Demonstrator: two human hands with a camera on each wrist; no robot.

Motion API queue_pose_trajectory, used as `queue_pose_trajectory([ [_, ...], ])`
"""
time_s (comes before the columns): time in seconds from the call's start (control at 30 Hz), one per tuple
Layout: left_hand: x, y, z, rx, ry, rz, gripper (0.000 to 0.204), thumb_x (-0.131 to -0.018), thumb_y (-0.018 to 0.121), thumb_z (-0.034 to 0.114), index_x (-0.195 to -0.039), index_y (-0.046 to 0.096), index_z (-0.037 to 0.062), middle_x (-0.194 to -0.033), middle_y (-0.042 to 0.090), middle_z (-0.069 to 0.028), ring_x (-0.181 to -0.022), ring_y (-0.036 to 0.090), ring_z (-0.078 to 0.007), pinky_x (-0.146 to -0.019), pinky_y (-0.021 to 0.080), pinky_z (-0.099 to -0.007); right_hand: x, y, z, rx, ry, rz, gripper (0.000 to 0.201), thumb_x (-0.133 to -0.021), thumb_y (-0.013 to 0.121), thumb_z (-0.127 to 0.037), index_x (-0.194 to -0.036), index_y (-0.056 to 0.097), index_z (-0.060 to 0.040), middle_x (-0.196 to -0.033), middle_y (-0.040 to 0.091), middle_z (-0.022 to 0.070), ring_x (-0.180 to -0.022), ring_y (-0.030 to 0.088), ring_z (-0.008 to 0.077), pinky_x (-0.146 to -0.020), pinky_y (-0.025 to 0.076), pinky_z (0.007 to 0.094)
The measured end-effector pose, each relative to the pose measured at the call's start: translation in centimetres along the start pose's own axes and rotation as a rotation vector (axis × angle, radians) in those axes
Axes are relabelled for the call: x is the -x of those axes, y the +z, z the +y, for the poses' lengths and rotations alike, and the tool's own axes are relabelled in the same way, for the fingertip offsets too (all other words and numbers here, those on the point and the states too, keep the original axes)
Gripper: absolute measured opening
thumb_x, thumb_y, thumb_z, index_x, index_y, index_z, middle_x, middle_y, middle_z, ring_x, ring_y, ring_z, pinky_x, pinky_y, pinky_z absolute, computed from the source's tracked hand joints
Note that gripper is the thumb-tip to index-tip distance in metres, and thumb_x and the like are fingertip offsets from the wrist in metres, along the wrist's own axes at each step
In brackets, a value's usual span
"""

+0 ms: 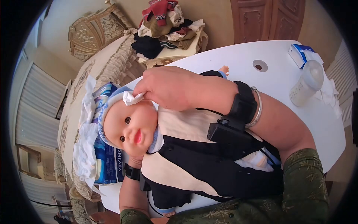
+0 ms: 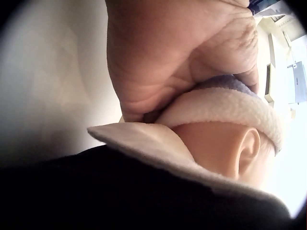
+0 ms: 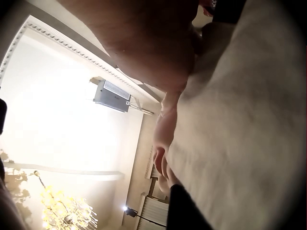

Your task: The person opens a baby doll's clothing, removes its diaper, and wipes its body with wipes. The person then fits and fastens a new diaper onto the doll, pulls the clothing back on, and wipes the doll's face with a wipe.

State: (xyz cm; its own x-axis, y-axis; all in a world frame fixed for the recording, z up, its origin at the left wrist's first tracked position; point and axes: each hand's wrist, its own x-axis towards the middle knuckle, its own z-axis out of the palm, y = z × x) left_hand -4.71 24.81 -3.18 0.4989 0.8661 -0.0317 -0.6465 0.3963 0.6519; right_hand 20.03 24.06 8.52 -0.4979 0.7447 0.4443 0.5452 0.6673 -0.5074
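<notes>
A baby doll (image 1: pixel 130 127) lies on its back across the white table, in a black and cream vest and a blue hat with a white fleecy brim. My right hand (image 1: pixel 164 87) pinches a crumpled white wipe (image 1: pixel 132 98) against the side of the doll's forehead, by the hat brim. Beneath the doll's head is my left hand (image 1: pixel 137 162), mostly hidden in the head view. The left wrist view shows that hand (image 2: pixel 182 52) cupped round the back of the hat (image 2: pixel 225 103). In the right wrist view the doll's lips (image 3: pixel 159 158) show below my hand (image 3: pixel 139 43).
A blue wipes pack (image 1: pixel 112 160) with loose white wipes (image 1: pixel 85 149) lies beyond the doll's head. At the table's right are a clear baby bottle (image 1: pixel 307 82) and a blue-white box (image 1: pixel 300 56). Piled clothes (image 1: pixel 164 30) sit on a stand beside the bed (image 1: pixel 93 63).
</notes>
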Motion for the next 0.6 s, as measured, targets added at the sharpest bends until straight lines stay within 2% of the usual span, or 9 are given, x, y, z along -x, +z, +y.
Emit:
queue_pose_trajectory([
  [0.2,-0.4,0.1,0.1,-0.008,-0.041,0.000,0.055,-0.082,0.064,0.029,-0.129,0.046,0.0068,-0.135,0.044,-0.0149,-0.124,0.043,-0.0306,-0.104,0.037,-0.0405,-0.5,0.6,1.0,0.005,0.045,-0.033,0.022,-0.085,0.051,-0.012,-0.101,0.065,-0.0076,-0.089,0.062,0.0188,-0.088,0.060,0.0350,-0.077,0.046,0.0425],
  [0.27,-0.4,0.1,0.1,-0.009,-0.046,-0.001,0.056,-0.082,0.064,0.030,-0.130,0.045,0.0068,-0.135,0.044,-0.0149,-0.124,0.043,-0.0306,-0.104,0.037,-0.0406,-0.7,0.6,1.2,0.055,0.137,-0.175,0.022,-0.085,0.052,-0.014,-0.101,0.066,-0.0067,-0.088,0.064,0.0191,-0.086,0.061,0.0339,-0.076,0.047,0.0414],
  [0.3,0.2,-0.2,0.4,-0.009,-0.048,-0.001,0.056,-0.082,0.064,0.030,-0.130,0.045,0.0069,-0.135,0.044,-0.0149,-0.124,0.043,-0.0307,-0.104,0.037,-0.0407,-0.8,0.7,1.5,0.054,0.138,-0.174,0.022,-0.085,0.052,-0.014,-0.101,0.066,-0.0067,-0.088,0.064,0.0191,-0.086,0.061,0.0339,-0.076,0.047,0.0414],
  [0.4,0.1,-0.1,0.4,-0.010,-0.054,-0.002,0.057,-0.082,0.064,0.031,-0.130,0.045,0.0070,-0.135,0.043,-0.0149,-0.124,0.043,-0.0307,-0.105,0.037,-0.0409,-0.7,0.3,1.3,-0.034,0.220,-0.265,0.024,-0.084,0.055,-0.020,-0.101,0.067,-0.0062,-0.089,0.066,0.0176,-0.085,0.062,0.0301,-0.076,0.047,0.0383],
  [0.47,0.2,-0.1,0.5,-0.011,-0.060,-0.002,0.058,-0.082,0.064,0.032,-0.130,0.044,0.0070,-0.135,0.043,-0.0149,-0.124,0.043,-0.0308,-0.105,0.037,-0.0411,-0.3,-0.3,1.1,-0.087,0.353,-0.345,0.028,-0.083,0.059,-0.025,-0.102,0.067,-0.0061,-0.088,0.067,0.0156,-0.082,0.062,0.0257,-0.075,0.047,0.0350],
  [0.6,0.3,-0.1,0.6,-0.014,-0.069,-0.003,0.060,-0.081,0.064,0.033,-0.131,0.044,0.0072,-0.136,0.043,-0.0149,-0.125,0.043,-0.0309,-0.105,0.036,-0.0414,0.3,-0.5,1.3,-0.161,0.358,-0.320,0.029,-0.082,0.060,-0.028,-0.099,0.068,-0.0059,-0.085,0.067,0.0139,-0.078,0.061,0.0229,-0.073,0.046,0.0334],
])
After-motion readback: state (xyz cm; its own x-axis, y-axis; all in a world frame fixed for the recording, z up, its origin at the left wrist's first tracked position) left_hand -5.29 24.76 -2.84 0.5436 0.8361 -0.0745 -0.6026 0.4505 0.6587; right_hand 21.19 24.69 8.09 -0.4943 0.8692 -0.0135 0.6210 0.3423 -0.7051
